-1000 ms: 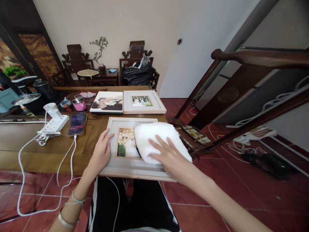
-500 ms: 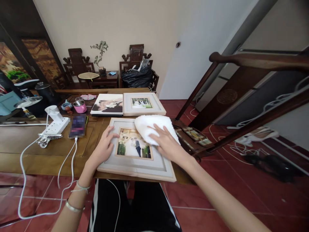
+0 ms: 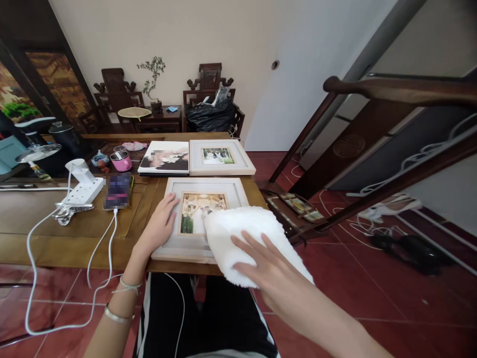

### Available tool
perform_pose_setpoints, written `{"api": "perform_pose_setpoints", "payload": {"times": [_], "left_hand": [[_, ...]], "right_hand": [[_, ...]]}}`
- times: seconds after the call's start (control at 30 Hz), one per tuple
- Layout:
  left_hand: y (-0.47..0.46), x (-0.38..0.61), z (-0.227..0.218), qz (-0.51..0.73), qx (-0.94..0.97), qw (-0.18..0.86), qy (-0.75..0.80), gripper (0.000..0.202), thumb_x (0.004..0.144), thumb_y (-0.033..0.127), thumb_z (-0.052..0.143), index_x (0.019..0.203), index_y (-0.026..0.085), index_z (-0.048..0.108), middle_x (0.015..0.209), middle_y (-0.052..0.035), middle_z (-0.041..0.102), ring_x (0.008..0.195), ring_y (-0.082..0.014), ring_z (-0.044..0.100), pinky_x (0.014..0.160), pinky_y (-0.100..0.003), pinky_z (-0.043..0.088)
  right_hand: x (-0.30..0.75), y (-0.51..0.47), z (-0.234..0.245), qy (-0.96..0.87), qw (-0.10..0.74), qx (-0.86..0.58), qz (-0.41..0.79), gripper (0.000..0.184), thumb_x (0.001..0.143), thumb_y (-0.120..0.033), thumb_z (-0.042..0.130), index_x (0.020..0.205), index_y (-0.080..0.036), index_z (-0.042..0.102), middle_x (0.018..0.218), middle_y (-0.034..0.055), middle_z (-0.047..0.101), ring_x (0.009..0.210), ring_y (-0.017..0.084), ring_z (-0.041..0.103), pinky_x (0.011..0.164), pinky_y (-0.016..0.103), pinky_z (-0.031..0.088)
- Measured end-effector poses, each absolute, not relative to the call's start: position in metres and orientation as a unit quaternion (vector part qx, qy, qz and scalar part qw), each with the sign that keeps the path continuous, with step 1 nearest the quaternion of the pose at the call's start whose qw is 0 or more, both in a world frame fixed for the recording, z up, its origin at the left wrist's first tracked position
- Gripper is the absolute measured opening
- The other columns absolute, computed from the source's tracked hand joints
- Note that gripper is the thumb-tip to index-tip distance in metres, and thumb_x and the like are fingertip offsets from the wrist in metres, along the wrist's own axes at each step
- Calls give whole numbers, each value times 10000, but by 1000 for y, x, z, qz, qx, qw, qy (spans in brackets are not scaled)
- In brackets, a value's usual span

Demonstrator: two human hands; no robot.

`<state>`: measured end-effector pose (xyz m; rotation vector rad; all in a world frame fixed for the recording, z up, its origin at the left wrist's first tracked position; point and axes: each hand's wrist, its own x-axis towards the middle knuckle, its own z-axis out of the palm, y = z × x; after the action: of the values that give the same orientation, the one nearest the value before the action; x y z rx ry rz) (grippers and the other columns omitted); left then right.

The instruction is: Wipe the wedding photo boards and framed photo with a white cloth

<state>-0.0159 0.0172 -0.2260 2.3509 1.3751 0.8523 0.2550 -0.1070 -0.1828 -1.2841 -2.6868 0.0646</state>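
A pale wooden picture frame (image 3: 203, 186) with a wedding photo lies flat at the near edge of the wooden table (image 3: 74, 233). My left hand (image 3: 161, 226) rests flat on the frame's left border, fingers spread. My right hand (image 3: 266, 261) lies flat on a fluffy white cloth (image 3: 238, 233), fingers stretched out. It presses the cloth over the frame's near right corner. The cloth hides that corner and part of the photo.
A second framed photo (image 3: 221, 156) and a photo album (image 3: 166, 158) lie farther back. A phone (image 3: 118, 191), a white power strip (image 3: 84, 191) with cables and a pink cup (image 3: 122, 160) sit to the left. Dark wooden stair rails (image 3: 391, 89) rise on the right.
My right hand slid the cloth from the frame's far right corner toward me, down to the near right corner. The left hand stayed on the left border.
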Motion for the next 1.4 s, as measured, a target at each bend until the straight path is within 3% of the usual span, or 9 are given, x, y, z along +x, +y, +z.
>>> {"api": "perform_pose_setpoints", "payload": {"times": [0.3, 0.47, 0.67, 0.87, 0.97, 1.1, 1.23, 1.4], "left_hand": [[18, -21, -224, 253, 841, 140, 457, 398, 910, 210, 320, 1282, 167, 455, 1417, -102, 370, 1357, -210, 237, 1112, -443, 222], [16, -20, -225, 280, 824, 160, 466, 435, 868, 119, 315, 1271, 178, 469, 1401, -91, 398, 1351, -200, 255, 1114, -452, 224], [18, -20, -229, 307, 814, 174, 461, 500, 819, 57, 306, 1275, 185, 466, 1398, -77, 401, 1349, -185, 260, 1118, -451, 217], [18, -20, -229, 286, 823, 152, 467, 441, 869, 153, 337, 1294, 111, 445, 1418, -130, 366, 1347, -220, 260, 1121, -439, 207], [17, -20, -228, 282, 827, 147, 463, 417, 890, 186, 337, 1284, 126, 459, 1416, -123, 369, 1348, -220, 257, 1117, -440, 212], [17, -21, -228, 289, 827, 162, 454, 396, 894, 171, 326, 1256, 164, 488, 1393, -102, 402, 1349, -212, 252, 1108, -458, 228], [16, -22, -226, 300, 822, 186, 447, 427, 875, 123, 314, 1260, 201, 483, 1400, -77, 396, 1354, -200, 242, 1111, -467, 219], [15, -21, -226, 312, 811, 188, 459, 466, 839, 78, 312, 1258, 179, 489, 1382, -88, 419, 1345, -198, 265, 1114, -461, 221]], "right_hand": [[265, -1, -208, -832, 181, -525, -22, 563, 638, 57, 362, 1155, -125, 489, 1415, 198, 323, 1358, 320, 133, 1018, 592, 251], [262, 45, -204, -843, 126, -519, -62, 614, 646, 82, 365, 1203, -150, 482, 1399, 172, 364, 1339, 343, 191, 1010, 603, 234], [252, -19, -199, -870, 70, -485, -55, 625, 622, 99, 411, 1148, -199, 570, 1379, 148, 407, 1327, 359, 218, 1011, 629, 216], [248, -110, -186, -895, 69, -439, 30, 631, 570, 75, 411, 1071, -243, 624, 1402, 117, 384, 1336, 348, 191, 1017, 621, 249], [249, -116, -187, -894, 90, -436, 43, 624, 556, 82, 387, 1052, -214, 624, 1410, 133, 368, 1344, 329, 171, 1030, 608, 241], [253, -75, -197, -872, 136, -469, 20, 590, 578, 83, 362, 1073, -146, 587, 1403, 172, 363, 1352, 305, 157, 1050, 595, 205], [257, -6, -203, -833, 176, -525, -13, 580, 646, 48, 367, 1176, -146, 501, 1394, 156, 382, 1349, 294, 187, 1039, 567, 250], [257, 36, -201, -838, 129, -529, -33, 642, 640, 74, 369, 1234, -144, 478, 1396, 168, 379, 1341, 330, 192, 1022, 601, 219]]}}
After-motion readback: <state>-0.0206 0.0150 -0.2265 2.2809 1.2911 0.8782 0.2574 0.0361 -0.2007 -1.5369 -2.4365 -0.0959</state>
